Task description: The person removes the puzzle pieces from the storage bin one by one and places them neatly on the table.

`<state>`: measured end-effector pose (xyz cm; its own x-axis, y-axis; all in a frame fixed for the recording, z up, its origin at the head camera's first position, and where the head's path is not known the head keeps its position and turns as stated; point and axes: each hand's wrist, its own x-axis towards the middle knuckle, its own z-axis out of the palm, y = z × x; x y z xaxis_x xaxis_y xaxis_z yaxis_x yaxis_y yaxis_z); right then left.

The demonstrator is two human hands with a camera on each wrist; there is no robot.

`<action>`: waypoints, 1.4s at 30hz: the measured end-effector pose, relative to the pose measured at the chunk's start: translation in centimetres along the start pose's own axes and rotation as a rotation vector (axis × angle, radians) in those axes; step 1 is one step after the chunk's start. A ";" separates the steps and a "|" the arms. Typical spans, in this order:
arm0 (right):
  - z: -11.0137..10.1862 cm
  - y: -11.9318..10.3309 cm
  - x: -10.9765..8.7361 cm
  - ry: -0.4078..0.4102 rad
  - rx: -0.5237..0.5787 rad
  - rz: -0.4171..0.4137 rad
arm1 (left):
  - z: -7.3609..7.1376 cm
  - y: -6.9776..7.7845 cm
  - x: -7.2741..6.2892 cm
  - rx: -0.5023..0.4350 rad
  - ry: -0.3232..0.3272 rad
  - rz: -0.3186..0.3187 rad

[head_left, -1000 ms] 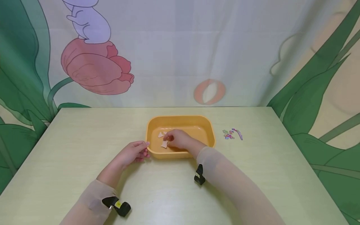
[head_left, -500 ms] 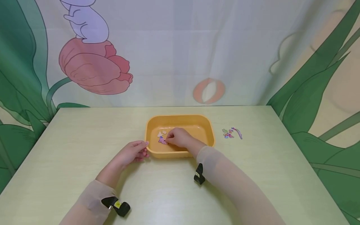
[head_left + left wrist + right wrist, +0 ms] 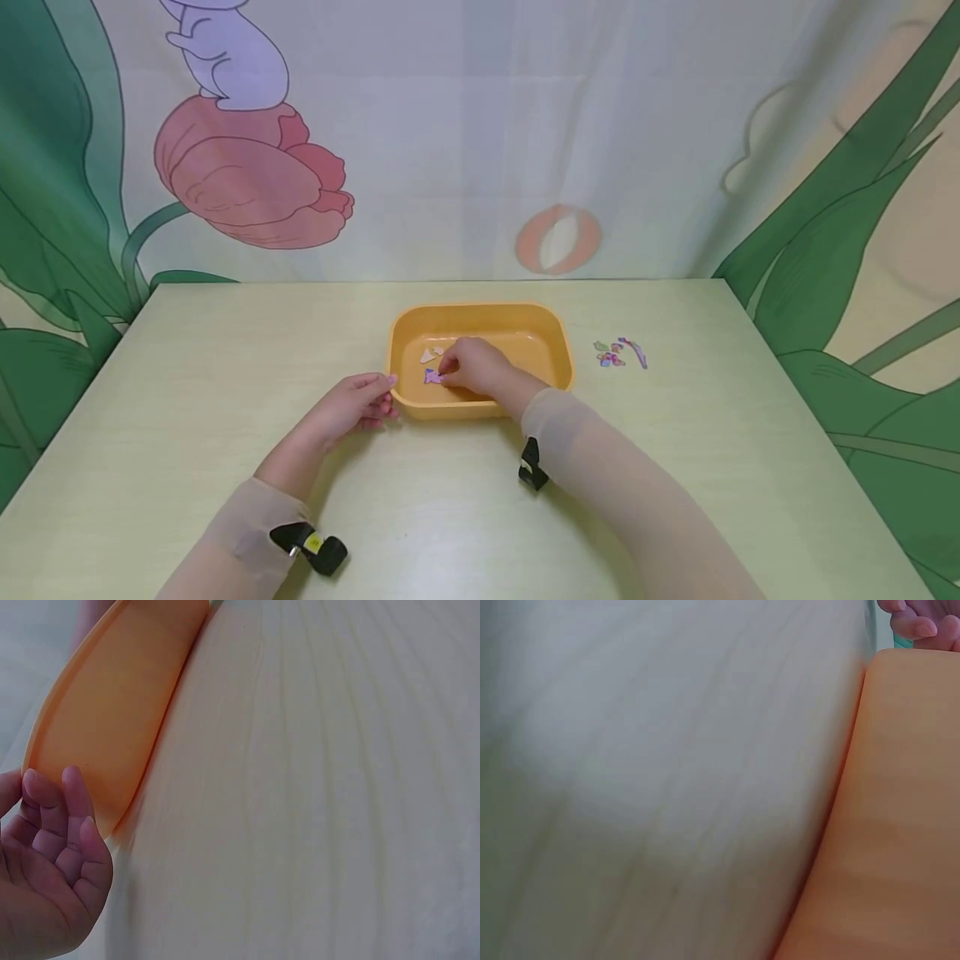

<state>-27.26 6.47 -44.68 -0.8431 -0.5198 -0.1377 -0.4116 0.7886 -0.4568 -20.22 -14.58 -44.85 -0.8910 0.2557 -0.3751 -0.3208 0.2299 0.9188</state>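
Note:
A yellow-orange tray (image 3: 480, 412) stands on the table. My left hand (image 3: 358, 406) holds its front left corner, thumb at the rim and fingers bent against the outer wall, as the left wrist view shows. Inside the tray is my right hand (image 3: 480, 367), its fingertips pinching a small flat purple piece (image 3: 432, 377) near the floor of the tray. Part of that piece is hidden by the fingers. Just beyond it lie small pale pieces (image 3: 427, 357). The right wrist view shows the tray's outer wall (image 3: 907, 802) but not the right hand's fingertips.
Several small colourful flat pieces (image 3: 611, 359) lie on the table to the right of the tray. The pale wooden table (image 3: 187, 375) ends at a printed curtain (image 3: 435, 167) behind it. Both forearms carry small black cameras.
The right hand has turned a pale piece over, so its purple patterned side shows, then shifted it slightly within the tray. The left hand stays at the tray's corner.

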 end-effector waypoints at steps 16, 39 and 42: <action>-0.3 0.7 -0.2 0.071 0.168 -0.002 | -0.2 -0.2 0.1 -0.003 0.002 -0.012; -2.1 3.2 -2.9 0.112 0.300 -0.095 | -0.1 -0.3 0.1 -0.023 -0.003 0.006; -2.3 3.5 -3.3 0.111 0.278 -0.100 | -0.1 -0.3 0.1 -0.025 -0.001 0.007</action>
<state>-26.72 11.64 -43.81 -0.8421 -0.5392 0.0092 -0.3967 0.6077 -0.6880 -20.27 -14.71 -45.19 -0.8927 0.2585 -0.3692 -0.3230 0.2043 0.9241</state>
